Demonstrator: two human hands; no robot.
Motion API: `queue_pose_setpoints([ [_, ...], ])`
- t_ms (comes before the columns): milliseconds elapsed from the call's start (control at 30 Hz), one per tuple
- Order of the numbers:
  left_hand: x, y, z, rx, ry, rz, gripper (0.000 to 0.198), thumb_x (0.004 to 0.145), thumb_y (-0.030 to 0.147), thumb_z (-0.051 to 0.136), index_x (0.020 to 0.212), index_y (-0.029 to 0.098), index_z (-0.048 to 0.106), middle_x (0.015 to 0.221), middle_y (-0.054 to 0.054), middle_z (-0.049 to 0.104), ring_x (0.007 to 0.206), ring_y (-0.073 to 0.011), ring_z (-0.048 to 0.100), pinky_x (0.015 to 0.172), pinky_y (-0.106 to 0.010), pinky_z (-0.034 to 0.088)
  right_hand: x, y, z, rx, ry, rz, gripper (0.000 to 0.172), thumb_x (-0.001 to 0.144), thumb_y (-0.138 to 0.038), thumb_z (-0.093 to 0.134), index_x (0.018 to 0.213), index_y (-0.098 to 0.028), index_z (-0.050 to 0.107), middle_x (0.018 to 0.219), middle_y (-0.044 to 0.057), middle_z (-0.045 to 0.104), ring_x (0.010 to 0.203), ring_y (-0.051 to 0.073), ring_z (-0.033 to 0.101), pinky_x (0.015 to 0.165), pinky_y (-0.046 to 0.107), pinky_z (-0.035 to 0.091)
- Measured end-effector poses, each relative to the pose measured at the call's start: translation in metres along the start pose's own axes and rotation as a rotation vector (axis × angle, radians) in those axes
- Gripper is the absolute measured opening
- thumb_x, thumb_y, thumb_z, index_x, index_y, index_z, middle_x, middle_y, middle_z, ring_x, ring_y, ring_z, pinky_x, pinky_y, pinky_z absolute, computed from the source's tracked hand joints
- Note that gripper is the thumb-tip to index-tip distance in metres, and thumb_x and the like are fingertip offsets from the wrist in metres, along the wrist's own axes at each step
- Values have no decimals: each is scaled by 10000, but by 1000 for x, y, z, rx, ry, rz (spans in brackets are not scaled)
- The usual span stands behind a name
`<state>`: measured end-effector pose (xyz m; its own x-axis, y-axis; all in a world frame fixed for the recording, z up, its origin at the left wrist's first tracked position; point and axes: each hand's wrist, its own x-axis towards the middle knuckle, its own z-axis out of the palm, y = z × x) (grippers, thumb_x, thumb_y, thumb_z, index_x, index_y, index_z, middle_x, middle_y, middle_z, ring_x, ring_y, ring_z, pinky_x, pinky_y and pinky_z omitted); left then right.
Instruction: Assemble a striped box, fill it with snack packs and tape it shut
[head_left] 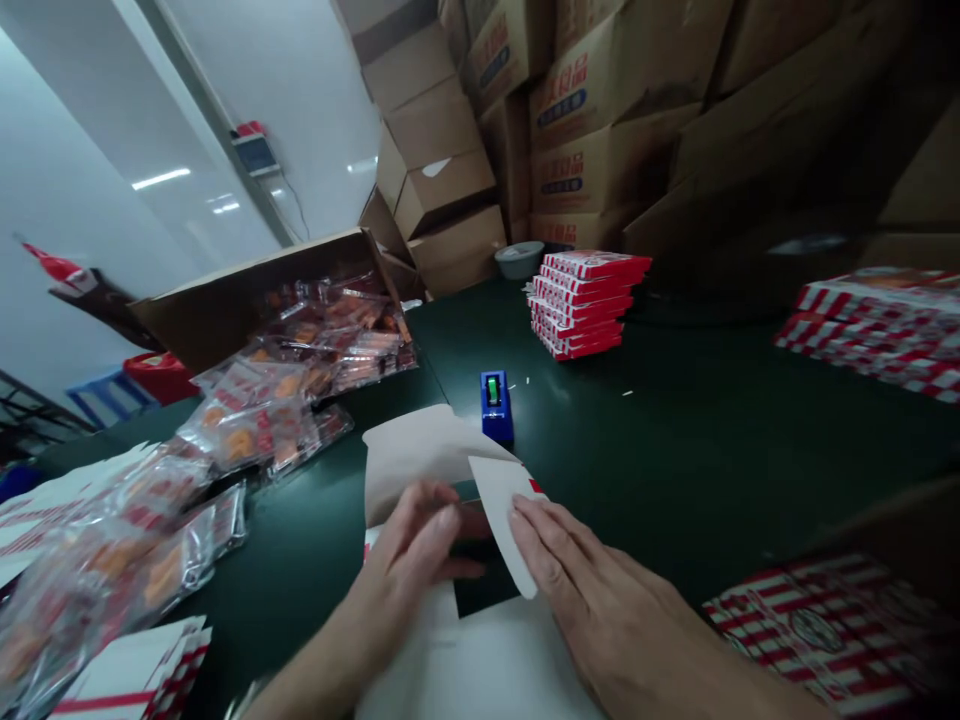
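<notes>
A partly folded cardboard box (487, 660), its white inside towards me, lies open at the front of the table. My left hand (416, 545), a little blurred, is at its left part with the fingers bent and apart, and nothing shows between them. My right hand (570, 570) holds the box's right side, its straight fingers together along the outside of a raised white flap (499, 525); the thumb is hidden. Just beyond the box stands a blue tape dispenser (496, 408) with a green core.
Red-and-white boxes stand in a stack (585, 305) at the back, with more (885, 325) at far right. Clear food packets (255, 420) spill from a carton (240, 300) at left. Flat box blanks (135, 675) lie front left. Brown cartons (585, 130) line the back.
</notes>
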<state>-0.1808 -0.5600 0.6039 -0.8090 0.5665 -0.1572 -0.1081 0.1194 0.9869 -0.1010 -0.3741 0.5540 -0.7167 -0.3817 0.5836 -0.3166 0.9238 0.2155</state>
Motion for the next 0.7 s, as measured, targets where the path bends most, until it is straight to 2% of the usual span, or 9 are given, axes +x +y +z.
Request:
queue_pose_setpoints([
  [100,33,13,12,-280,-120,-231,435,857,438,575,1155,127,518,1080,-147,644,1032,-280,613,857,-400,515,-1,-5,0,68,-3,41,608,777,-44,394,1383,-6,402,1419,207,438,1217,340,523,749,390,608],
  [167,48,18,19,-392,-183,-275,423,810,350,618,1145,99,555,1055,-146,662,1012,-266,625,894,-376,493,-2,-5,-3,187,7,101,618,805,-101,434,1414,-12,365,1443,209,403,1265,355,471,825,430,582],
  [233,54,19,25,-469,-197,-271,415,739,205,617,1138,97,582,1032,-130,676,1000,-250,633,923,-360,476,-8,0,-8,407,40,136,613,845,-164,453,1442,-72,347,1440,165,427,1286,314,461,921,416,540],
  [333,57,14,30,-476,-156,-283,584,616,57,577,1195,137,569,1014,-107,690,959,-250,651,880,-366,495,-23,14,-11,791,77,313,554,917,-290,460,1457,-236,349,1451,65,440,1302,231,457,1026,353,464],
  [400,57,9,35,-438,-130,-290,612,617,54,588,1223,138,554,997,-116,696,907,-257,664,811,-363,518,-33,23,-6,958,50,536,563,921,-407,485,1456,-310,340,1492,44,378,1338,245,406,1048,397,435],
  [467,58,6,41,-404,-113,-288,568,664,91,618,1227,123,550,963,-124,700,850,-253,673,760,-352,528,-37,29,2,1081,-29,681,681,869,-504,547,1475,-337,286,1536,51,288,1379,289,329,1062,477,396],
  [533,57,6,46,-375,-151,-337,535,692,122,646,1220,117,554,935,-123,704,814,-248,677,737,-347,532,-37,33,9,1187,-96,737,826,806,-558,606,1498,-333,215,1556,68,232,1396,322,278,1079,538,342],
  [600,56,8,48,-366,-240,-409,522,683,130,668,1195,107,567,899,-120,708,786,-245,679,725,-346,533,-35,35,12,1275,-109,769,887,776,-575,632,1504,-317,195,1555,87,224,1390,337,283,1089,556,313],
  [700,51,11,48,-417,-372,-426,487,672,158,682,1147,99,595,829,-103,711,729,-227,677,700,-325,533,-36,36,12,1391,-118,748,938,739,-603,654,1501,-299,200,1549,112,226,1362,354,327,1055,537,373],
])
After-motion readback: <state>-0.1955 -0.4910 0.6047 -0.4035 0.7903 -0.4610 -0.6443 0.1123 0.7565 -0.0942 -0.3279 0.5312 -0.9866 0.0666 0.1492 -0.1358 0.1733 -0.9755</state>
